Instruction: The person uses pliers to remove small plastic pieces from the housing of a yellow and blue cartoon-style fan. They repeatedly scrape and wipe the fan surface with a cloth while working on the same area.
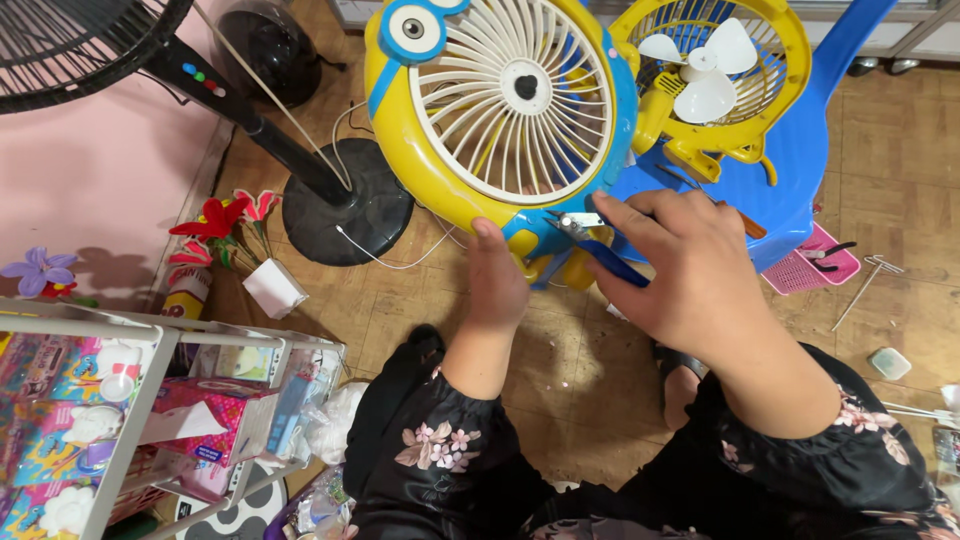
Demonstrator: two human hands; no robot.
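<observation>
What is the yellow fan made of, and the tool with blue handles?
The yellow fan looks like glossy moulded plastic, smooth and brightly coloured, with a cream plastic grille. The pliers in the right hand seem metal at the shiny grey tip, with blue handles probably plastic or rubber coated.

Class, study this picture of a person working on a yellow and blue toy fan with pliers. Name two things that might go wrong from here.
1. The right hand works blue-handled pliers at the fan housing close to the left hand; a slip might pinch the fingers.
2. The fan leans against a blue plastic chair, steadied only by the left hand, so it might tip or roll away.
</observation>
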